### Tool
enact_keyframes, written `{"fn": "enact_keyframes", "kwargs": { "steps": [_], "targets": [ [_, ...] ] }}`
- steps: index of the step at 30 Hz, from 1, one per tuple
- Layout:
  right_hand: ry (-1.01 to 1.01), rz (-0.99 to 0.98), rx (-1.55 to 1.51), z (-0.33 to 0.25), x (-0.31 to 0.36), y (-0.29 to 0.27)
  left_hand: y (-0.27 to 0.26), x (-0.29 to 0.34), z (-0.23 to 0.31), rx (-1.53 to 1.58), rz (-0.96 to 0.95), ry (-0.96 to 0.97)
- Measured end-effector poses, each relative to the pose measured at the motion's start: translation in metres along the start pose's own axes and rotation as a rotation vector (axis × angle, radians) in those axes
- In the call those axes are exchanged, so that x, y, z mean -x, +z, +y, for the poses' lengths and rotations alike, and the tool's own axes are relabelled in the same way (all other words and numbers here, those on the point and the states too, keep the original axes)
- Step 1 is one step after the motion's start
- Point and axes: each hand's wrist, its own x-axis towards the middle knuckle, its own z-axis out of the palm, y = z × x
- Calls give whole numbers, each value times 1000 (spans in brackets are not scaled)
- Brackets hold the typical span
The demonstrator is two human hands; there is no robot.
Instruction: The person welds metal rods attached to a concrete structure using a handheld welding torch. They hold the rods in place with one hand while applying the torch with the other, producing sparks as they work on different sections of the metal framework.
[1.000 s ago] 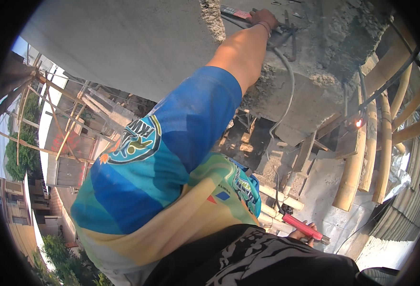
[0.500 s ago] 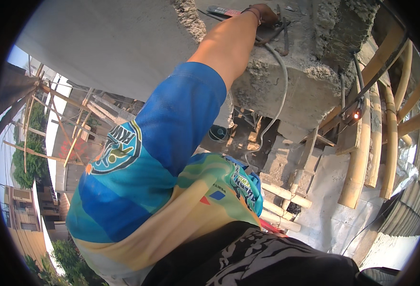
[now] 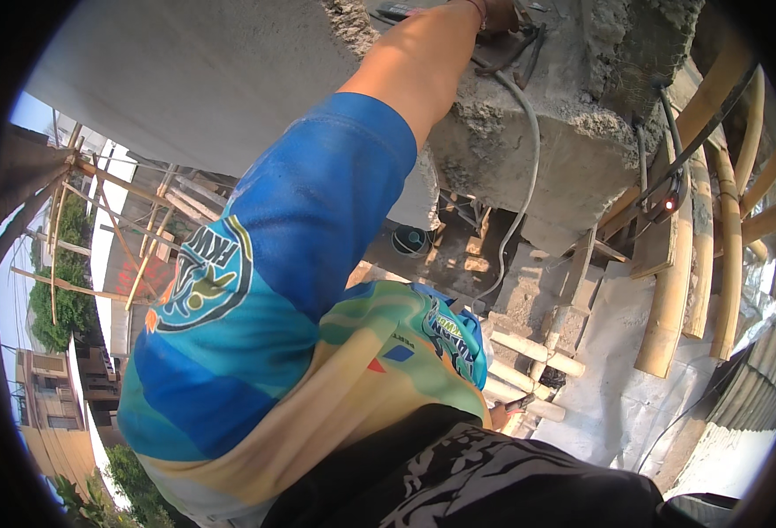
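My left arm, in a blue sleeve, reaches up to a rough concrete ledge (image 3: 573,106). At the top edge of the view my left hand (image 3: 499,16) is partly cut off, its fingers curled down over something dark that I cannot make out. Beside it lie dark bent metal rods (image 3: 529,57) and a grey cable (image 3: 533,132) that hangs down over the ledge. A grey and red object (image 3: 397,11) rests left of the wrist. Low by my waist, my right hand (image 3: 499,415) shows in part beyond my shirt, closed around a small dark thing (image 3: 520,403), too small to name.
Bamboo poles (image 3: 669,317) and a small red light (image 3: 669,205) are on the right. Below the ledge there is a drop, with a dark round bucket (image 3: 410,240) far down. Metal sheeting (image 3: 608,352) lies lower right; bamboo scaffolding (image 3: 111,290) stands at left.
My left hand has shifted slightly up in the view, toward the top edge. My right hand has come into sight by my waist, where only something red showed before.
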Motion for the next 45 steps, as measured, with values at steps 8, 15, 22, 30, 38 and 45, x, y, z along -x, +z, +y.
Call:
{"fn": "enact_keyframes", "kwargs": {
  "steps": [8, 15, 22, 30, 38, 45],
  "targets": [
    [16, -101, -143, 26, -15, 31, 3, 11, -11, -265, -31, 154],
    [-4, -124, -184, 18, -25, 44, 11, 7, 16, -81, 300, 89],
    [-19, -130, -203, 30, -29, 43, -49, 3, 56, -65, 170, 44],
    [-26, -63, -333, 19, -37, 63, 0, -55, 42, -370, 112, 247],
    [-8, 16, -483, 39, 7, 80, 76, -48, 22, -206, 258, 289],
    [113, 73, -491, 90, -3, 92, 58, -5, 25, -806, 747, 429]
  ]
}}
